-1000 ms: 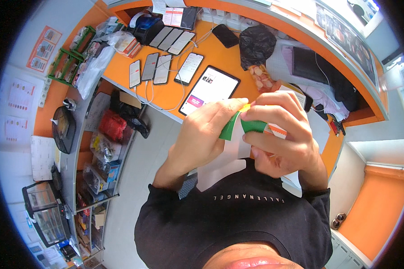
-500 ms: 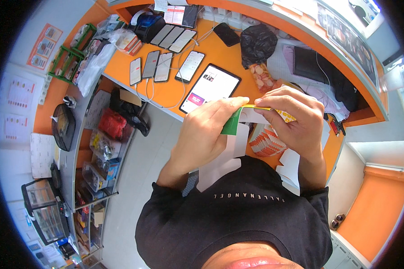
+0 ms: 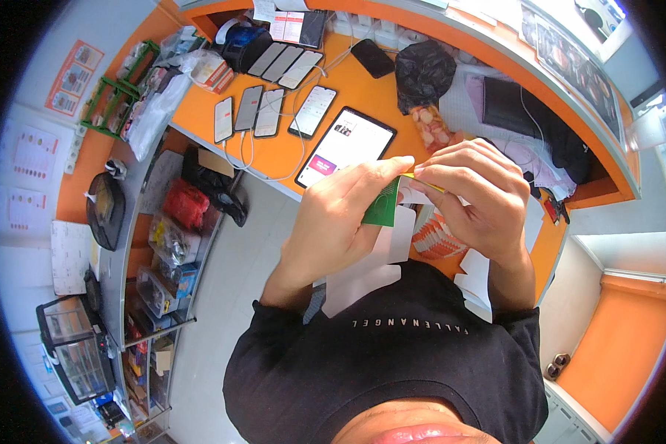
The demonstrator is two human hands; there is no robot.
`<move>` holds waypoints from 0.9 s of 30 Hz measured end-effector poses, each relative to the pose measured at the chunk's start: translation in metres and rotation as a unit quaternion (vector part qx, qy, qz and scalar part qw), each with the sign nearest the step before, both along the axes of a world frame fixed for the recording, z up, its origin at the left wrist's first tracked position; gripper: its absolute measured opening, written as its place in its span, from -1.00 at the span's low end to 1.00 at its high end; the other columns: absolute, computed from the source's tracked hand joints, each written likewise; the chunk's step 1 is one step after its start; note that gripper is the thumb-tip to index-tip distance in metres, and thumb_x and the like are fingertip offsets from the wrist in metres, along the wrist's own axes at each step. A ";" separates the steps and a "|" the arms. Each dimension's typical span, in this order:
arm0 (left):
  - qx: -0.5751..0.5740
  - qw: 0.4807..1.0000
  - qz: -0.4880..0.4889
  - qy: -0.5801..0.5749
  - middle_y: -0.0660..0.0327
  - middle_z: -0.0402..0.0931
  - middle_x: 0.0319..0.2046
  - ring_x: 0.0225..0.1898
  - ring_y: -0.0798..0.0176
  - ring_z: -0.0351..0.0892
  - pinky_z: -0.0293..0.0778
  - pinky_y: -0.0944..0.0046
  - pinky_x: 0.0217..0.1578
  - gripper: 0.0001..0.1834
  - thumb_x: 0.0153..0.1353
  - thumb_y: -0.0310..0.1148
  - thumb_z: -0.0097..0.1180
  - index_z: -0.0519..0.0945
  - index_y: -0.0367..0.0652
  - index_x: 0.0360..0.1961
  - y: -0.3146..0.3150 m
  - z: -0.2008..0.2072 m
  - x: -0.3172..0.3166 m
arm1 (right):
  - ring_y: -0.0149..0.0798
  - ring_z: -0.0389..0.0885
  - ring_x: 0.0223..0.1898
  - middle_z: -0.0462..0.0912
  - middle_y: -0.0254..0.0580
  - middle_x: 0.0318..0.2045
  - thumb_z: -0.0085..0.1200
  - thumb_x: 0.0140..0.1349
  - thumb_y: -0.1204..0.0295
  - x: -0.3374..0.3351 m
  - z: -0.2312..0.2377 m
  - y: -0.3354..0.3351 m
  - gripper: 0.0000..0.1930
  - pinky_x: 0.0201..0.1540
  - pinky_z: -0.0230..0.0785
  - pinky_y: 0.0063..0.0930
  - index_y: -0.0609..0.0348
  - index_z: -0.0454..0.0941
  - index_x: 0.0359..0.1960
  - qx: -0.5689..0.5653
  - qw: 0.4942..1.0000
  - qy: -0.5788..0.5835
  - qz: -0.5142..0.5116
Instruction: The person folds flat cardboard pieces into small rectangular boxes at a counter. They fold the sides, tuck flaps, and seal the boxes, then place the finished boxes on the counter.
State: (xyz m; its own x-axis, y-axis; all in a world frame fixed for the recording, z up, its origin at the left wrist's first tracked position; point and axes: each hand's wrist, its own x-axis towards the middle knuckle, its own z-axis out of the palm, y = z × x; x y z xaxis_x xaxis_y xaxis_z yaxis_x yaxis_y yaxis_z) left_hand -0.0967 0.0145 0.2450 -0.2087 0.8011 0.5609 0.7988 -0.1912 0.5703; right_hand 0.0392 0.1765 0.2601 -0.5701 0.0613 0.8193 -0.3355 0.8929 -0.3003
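Note:
Between my two hands is a thin cardboard piece with a green panel (image 3: 379, 210), a yellow edge and white flaps (image 3: 359, 285) that hang down in front of my black shirt. It looks like an unfolded carton. My left hand (image 3: 331, 214) grips its green side, thumb and fingers closed along the upper edge. My right hand (image 3: 482, 194) pinches the yellow part, the fingertips of both hands nearly meeting at the fold. My fingers hide much of the piece. Just beyond lies a large tablet (image 3: 370, 140) with its screen lit.
Several phones (image 3: 312, 109) with white cables lie on the orange desk (image 3: 192, 111). A black plastic bag (image 3: 424, 70) stands at the back, a snack packet (image 3: 429, 127) beside it. Orange-and-white folded cartons (image 3: 438, 235) are under my right hand. Shelves (image 3: 163, 251) stand at left.
My right hand has tilted and its fingers have curled further over the yellow part, which now shows as a narrow edge. The green panel has turned slightly and the white flaps have shifted a little.

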 end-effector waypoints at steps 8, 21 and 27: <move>0.092 0.993 0.061 0.032 0.03 0.67 -0.14 -0.20 0.04 0.69 0.59 0.18 -0.23 -0.57 0.15 -0.62 0.18 0.63 -0.24 0.10 0.007 -0.002 0.003 | -0.18 0.62 -0.20 0.67 -0.17 -0.18 0.54 -0.09 0.50 0.007 -0.004 -0.023 -0.60 -0.26 0.48 -0.41 0.10 0.69 -0.17 0.097 0.964 0.117 -0.221; 0.176 0.977 0.119 -0.024 -0.13 0.59 -0.05 -0.11 -0.02 0.66 0.55 0.20 -0.15 -0.52 0.21 -0.67 0.12 0.53 -0.40 0.20 0.027 -0.011 0.013 | -0.21 0.73 -0.22 0.75 -0.06 -0.31 0.37 0.00 0.72 -0.006 -0.024 -0.036 -0.77 -0.13 0.53 -0.44 0.32 0.67 -0.28 -0.321 0.943 0.069 0.047; 0.050 0.989 0.082 -0.111 -0.11 0.35 0.07 0.09 0.01 0.44 0.44 0.15 0.03 -0.48 0.33 -0.60 0.03 0.40 -0.43 0.33 0.021 -0.011 0.021 | -0.33 0.71 -0.16 0.75 -0.08 -0.20 0.29 0.13 0.75 -0.005 -0.037 -0.031 -0.79 -0.04 0.56 -0.50 0.43 0.66 -0.18 -0.455 0.888 0.016 0.067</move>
